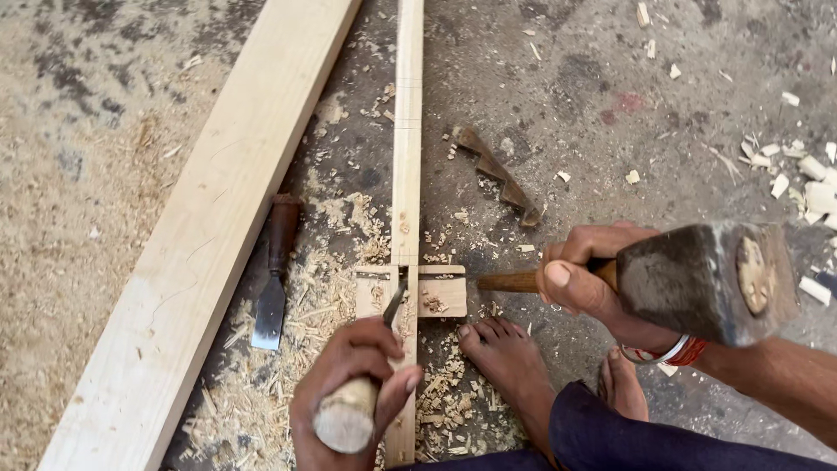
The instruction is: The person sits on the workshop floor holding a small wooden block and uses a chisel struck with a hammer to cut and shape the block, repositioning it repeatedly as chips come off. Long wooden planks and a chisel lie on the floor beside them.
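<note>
A spare chisel (272, 283) lies left; the left hand (349, 384) grips a chisel (366, 375) set in the narrow strip (406, 174), mid-chopping; the right hand (580, 279), closed on a raised hammer (697, 279), likely needs a square blow

Pale narrow wooden strip (406, 174) showing cream grain; dark rusty steel hammer head (697, 279) showing brown patches; round chisel handle (347, 414) looking tan; grey concrete floor (558, 87) showing dark stains.
</note>
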